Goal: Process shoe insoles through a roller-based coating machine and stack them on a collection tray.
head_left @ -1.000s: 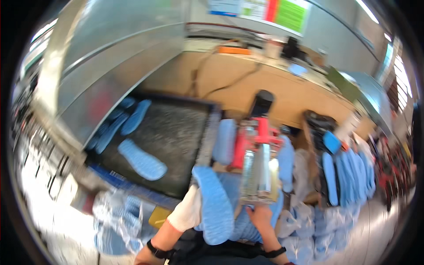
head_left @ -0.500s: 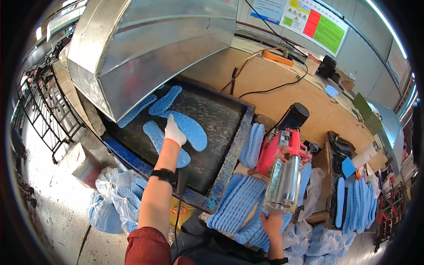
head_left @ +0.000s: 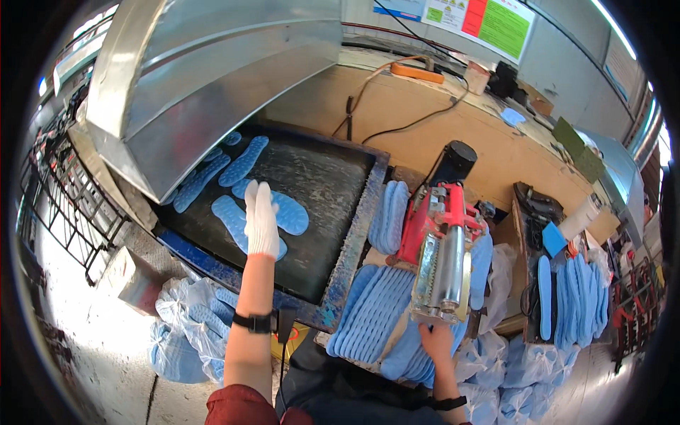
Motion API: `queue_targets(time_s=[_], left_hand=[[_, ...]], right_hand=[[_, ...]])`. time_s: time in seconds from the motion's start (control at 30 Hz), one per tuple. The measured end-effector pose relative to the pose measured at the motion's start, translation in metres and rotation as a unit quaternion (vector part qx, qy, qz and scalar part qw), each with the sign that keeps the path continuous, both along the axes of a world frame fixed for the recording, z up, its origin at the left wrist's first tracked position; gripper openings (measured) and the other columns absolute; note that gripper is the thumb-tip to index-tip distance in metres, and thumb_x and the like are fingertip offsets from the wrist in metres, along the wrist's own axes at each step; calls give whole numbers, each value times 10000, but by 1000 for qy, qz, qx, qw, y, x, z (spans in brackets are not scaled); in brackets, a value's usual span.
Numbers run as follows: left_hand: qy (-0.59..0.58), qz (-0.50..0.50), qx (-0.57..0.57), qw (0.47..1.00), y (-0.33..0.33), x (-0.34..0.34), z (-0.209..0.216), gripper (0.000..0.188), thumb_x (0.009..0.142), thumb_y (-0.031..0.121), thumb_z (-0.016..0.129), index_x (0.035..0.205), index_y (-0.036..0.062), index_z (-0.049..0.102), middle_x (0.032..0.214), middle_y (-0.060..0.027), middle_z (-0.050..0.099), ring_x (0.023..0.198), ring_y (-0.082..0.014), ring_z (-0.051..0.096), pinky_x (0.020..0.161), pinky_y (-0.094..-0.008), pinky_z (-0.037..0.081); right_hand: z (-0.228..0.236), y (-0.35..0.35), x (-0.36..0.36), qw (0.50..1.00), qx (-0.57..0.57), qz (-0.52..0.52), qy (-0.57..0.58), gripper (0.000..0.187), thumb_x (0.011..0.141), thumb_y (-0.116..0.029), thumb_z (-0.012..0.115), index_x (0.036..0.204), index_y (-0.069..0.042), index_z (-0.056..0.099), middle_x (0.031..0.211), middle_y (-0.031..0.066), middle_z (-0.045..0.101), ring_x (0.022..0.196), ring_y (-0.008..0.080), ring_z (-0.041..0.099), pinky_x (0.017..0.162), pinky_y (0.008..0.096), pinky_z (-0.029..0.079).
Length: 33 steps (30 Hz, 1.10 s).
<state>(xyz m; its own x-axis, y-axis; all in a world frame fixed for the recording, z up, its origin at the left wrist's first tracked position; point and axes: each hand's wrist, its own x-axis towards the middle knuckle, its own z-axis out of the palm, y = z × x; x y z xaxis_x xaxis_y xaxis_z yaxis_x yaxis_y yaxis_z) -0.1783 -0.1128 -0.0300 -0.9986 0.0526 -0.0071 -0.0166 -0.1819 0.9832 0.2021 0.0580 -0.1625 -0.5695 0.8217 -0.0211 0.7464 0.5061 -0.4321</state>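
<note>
A blue insole (head_left: 291, 214) lies mostly right of the left hand (head_left: 262, 227), fingers (head_left: 265, 198) slightly parted (right hand (head_left: 438, 341): finger state indiscernible).

Wall poster (head_left: 489, 23): white, red and green panels, small yellow signs (head_left: 448, 3), print too small to read.
Blue sheet (head_left: 399, 8): lettering unreadable.

Grey panelled wall (head_left: 567, 79), red-and-green poster (head_left: 504, 28), slanting strip light (head_left: 613, 27), long tan board (head_left: 496, 142), pale worn floor (head_left: 117, 354)
</note>
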Motion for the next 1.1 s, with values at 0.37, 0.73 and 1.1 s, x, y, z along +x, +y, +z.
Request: queue_targets(time_s=[0.37,0.73,1.1], left_hand=[[16,-258,165,952,-7,147,-17,538,967,258,492,1403,-12,328,1230,-178,529,1044,-261,584,884,-358,479],[29,-341,150,928,14,181,-9,547,964,284,496,1398,0,324,1192,-162,555,1026,-261,592,865,-368,490],[140,-468,188,852,71,179,15,677,992,450,373,1484,30,176,1517,-208,227,1402,-321,248,1133,-430,231]], right_hand=[[40,34,36,722,-334,-133,592,414,896,-87,562,1301,-25,500,1241,84,564,1100,168,544,930,312,432],[90,76,19,918,174,35,356,563,776,134,488,1188,-215,647,1238,138,563,1040,328,533,932,380,423],[92,86,20,910,176,123,354,377,778,44,611,1114,-116,671,1111,81,657,995,285,595,870,357,478]])
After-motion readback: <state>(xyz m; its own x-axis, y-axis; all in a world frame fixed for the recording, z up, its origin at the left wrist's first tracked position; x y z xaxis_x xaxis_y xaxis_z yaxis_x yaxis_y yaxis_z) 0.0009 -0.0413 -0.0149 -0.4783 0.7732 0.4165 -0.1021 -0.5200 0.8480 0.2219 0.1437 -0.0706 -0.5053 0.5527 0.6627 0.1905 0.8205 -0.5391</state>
